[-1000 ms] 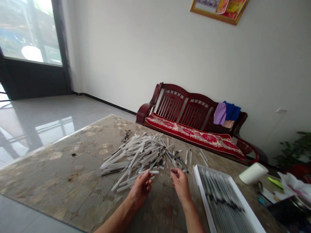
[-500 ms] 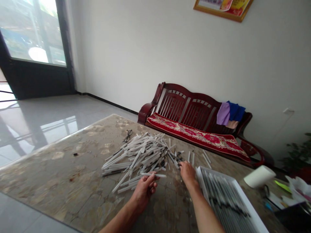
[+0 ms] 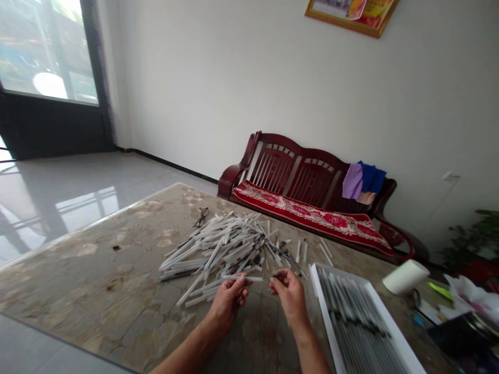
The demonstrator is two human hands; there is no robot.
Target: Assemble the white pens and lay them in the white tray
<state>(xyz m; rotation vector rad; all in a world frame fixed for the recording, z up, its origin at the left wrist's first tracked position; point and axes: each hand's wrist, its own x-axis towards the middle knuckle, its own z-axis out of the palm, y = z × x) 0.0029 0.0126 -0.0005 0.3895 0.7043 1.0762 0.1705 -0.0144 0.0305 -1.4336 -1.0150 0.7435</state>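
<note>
White plastic tubes point(image 3: 218, 249) in a loose, criss-crossed heap at the middle of the stone-patterned tabletop point(image 3: 97, 291), well inside its edges. At the heap's far left, folded glasses point(image 3: 200, 217), close enough to be at risk from any sideways sweep of the tubes. At the heap's near side, the left hand point(image 3: 226, 306), its fingers point(image 3: 237, 284) closed on a single tube point(image 3: 249, 278) that sticks out to the right; a slip or a clipped heap could set others rolling. Just beside it, the right hand point(image 3: 290, 298), raised off the tabletop, unlike its low place at the heap's right end in the earlier frame; fingers pinched narrow, anything held too small to tell. Further right, a white tray point(image 3: 326, 322) of packed rows, open to disturbance from a careless wrist.
</note>
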